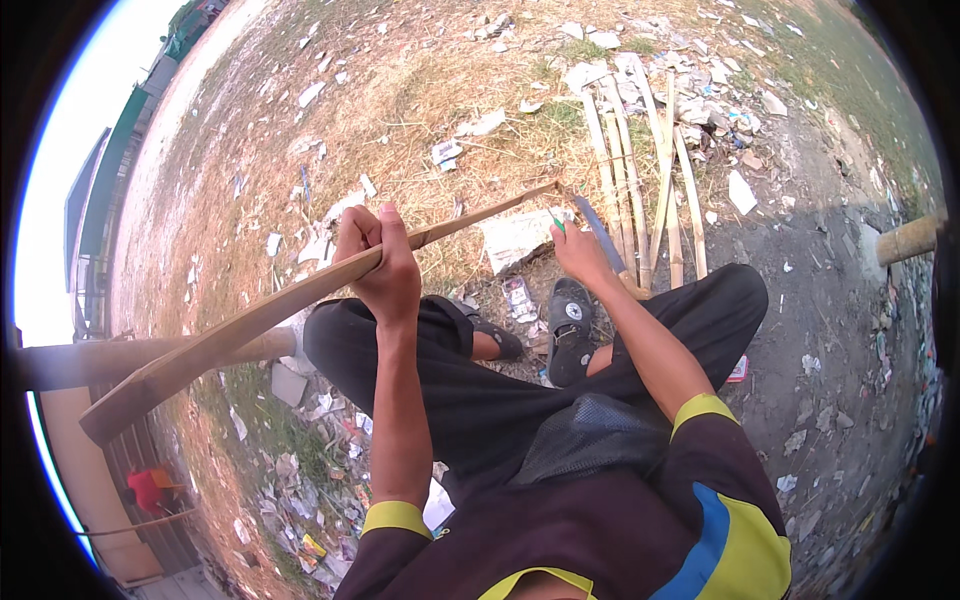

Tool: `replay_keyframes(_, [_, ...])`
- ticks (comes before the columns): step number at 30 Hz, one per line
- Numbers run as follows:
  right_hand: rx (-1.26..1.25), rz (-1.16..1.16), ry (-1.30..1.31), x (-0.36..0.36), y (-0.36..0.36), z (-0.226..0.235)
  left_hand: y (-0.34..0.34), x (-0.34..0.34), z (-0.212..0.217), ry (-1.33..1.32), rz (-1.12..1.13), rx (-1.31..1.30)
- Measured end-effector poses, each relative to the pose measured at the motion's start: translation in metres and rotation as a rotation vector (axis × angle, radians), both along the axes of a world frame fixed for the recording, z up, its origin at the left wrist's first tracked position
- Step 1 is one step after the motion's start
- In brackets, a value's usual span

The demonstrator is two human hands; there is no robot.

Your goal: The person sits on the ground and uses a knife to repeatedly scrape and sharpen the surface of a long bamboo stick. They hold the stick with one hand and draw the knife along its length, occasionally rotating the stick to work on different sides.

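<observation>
Left hand (382, 262) fist clamped around long split bamboo strip (300, 295), running 8 to 2 o'clock across knees. Right hand (578, 252) closed on blue-bladed knife (598, 232) at strip's far tip. Cut bamboo slats (640, 170) piled at 12 o'clock, beyond black sandals (570, 330).

Outdoors, bright daylight, sky blown out white at left. Ground's dry straw-coloured grass (400, 90) up top, w/ white paper scraps (310, 95) and litter all over. Right side goes to grey packed dirt (830, 300), more bits of rubbish on it. Bundle of split bamboo slats (640, 170) lying on the ground upper centre, rubble pile (710, 90) just beside it. Long low bldg w/ green roof (120, 150) along far left edge. Thick bamboo pole (910, 238) pokes in at right. Red plastic chair (150, 490) lower left, near a tan wall (75, 470).
</observation>
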State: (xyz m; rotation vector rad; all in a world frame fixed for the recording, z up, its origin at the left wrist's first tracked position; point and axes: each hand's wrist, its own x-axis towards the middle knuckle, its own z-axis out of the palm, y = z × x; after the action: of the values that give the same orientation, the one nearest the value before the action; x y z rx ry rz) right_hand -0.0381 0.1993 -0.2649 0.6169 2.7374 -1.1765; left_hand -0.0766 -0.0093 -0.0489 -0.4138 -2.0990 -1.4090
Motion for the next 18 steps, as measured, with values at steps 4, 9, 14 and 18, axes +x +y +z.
replay_keyframes(4, [-0.062,0.065,0.342,0.0,-0.03,0.075,-0.005,-0.006,-0.004,0.007,0.001,0.073])
replay_keyframes(9, [0.351,0.102,0.151,-0.023,-0.015,-0.016,0.007,0.001,0.0,0.017,0.004,0.006])
replay_keyframes(14, [0.373,0.111,0.185,-0.058,-0.015,0.005,-0.006,-0.023,0.005,-0.026,0.08,0.062])
replay_keyframes(18, [0.214,0.103,0.154,-0.045,-0.023,-0.003,-0.004,-0.012,0.003,-0.073,0.12,0.089])
